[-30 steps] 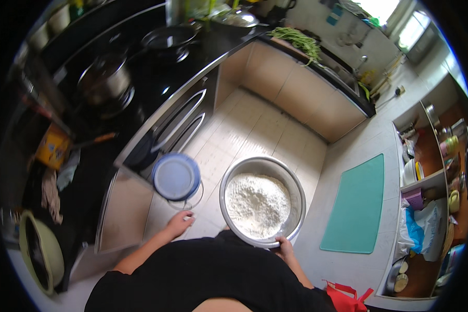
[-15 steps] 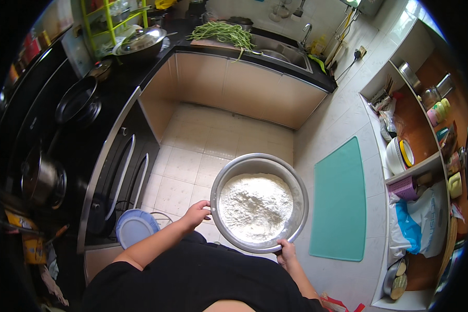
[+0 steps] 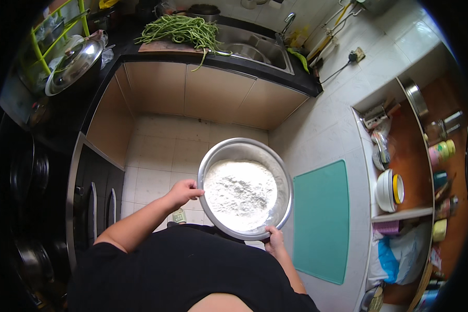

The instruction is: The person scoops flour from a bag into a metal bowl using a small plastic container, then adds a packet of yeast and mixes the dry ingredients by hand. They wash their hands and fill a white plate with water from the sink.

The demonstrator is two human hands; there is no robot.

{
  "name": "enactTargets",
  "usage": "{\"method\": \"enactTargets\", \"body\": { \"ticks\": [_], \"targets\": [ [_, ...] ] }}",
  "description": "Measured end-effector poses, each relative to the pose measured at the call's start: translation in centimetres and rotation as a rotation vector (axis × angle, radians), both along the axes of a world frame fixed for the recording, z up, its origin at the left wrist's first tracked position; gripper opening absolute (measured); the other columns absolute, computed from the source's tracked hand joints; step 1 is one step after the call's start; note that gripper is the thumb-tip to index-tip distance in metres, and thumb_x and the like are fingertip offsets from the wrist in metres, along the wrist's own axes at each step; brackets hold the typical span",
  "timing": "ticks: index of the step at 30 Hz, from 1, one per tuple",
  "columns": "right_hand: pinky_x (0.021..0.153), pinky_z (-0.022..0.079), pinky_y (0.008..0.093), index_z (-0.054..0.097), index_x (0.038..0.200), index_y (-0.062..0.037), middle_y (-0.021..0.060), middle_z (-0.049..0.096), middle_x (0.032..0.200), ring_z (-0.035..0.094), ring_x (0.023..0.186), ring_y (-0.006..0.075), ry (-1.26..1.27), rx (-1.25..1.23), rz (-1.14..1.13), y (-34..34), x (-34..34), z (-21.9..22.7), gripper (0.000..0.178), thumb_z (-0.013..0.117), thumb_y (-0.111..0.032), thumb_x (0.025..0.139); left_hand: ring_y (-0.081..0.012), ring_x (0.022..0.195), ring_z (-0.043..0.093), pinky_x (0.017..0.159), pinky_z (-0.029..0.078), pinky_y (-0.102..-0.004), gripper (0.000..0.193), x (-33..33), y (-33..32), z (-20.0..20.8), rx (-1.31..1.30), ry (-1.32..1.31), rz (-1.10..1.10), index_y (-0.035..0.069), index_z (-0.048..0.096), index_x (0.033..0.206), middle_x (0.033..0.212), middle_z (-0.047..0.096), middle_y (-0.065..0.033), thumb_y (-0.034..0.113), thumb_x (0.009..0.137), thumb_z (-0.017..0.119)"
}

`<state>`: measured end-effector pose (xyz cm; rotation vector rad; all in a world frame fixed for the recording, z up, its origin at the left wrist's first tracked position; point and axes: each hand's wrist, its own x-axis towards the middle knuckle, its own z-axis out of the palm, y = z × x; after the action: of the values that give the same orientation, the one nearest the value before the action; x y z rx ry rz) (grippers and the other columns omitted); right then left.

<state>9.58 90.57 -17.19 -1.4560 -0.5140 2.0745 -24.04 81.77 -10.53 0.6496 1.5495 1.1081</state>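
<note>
Where the glossy black countertop [image 3: 302,84] turns the corner, it runs above flat beige cabinet doors [image 3: 213,96] and carries a stainless-steel sink [image 3: 248,52], with long green beans [image 3: 184,32] heaped on a board [image 3: 153,47] beside it. The floor [image 3: 151,179] is pale and square-tiled; at right, a smooth teal sheet [image 3: 322,221] with rounded corners covers part of a white surface [image 3: 358,182] near an open shelf unit [image 3: 403,214]. A round metal bowl [image 3: 284,190], with a dull grey inner wall, is held over the floor in front of the black-clad torso [image 3: 192,265]. It contains fine white powder [image 3: 239,195] with a crumbly, uneven top and shallow shaded hollows. The left hand [image 3: 184,192] is closed on the bowl's left rim; the right hand [image 3: 274,241] grips the rim at the near right
</note>
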Motion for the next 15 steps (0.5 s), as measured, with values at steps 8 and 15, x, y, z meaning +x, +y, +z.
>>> {"method": "enactTargets", "body": {
  "ticks": [8, 15],
  "targets": [
    [0.072, 0.049, 0.0433, 0.041, 0.103, 0.0168, 0.0232, 0.053, 0.095, 0.057, 0.084, 0.0321, 0.032, 0.09, -0.098, 13.6, -0.7, -1.0, 0.042, 0.05, -0.005, 0.068, -0.0093, 0.061, 0.049, 0.057, 0.04, -0.0224, 0.016, -1.0, 16.9, 0.8, -0.019, -0.039, -0.088, 0.004, 0.053, 0.066, 0.066, 0.054, -0.0022, 0.009, 0.071, 0.067],
    [0.065, 0.051, 0.0399, 0.046, 0.097, 0.0176, 0.022, 0.056, 0.088, 0.059, 0.075, 0.0316, 0.039, 0.086, 0.102, 27.4, -9.4, 2.6, 0.038, 0.05, -0.006, 0.067, -0.0088, 0.06, 0.048, 0.055, 0.04, -0.0213, 0.016, -6.4, 24.9, 5.8, -0.088, 0.025, 0.124, 0.004, 0.052, 0.065, 0.064, 0.053, -0.0023, 0.008, 0.071, 0.066]
  ]
}}
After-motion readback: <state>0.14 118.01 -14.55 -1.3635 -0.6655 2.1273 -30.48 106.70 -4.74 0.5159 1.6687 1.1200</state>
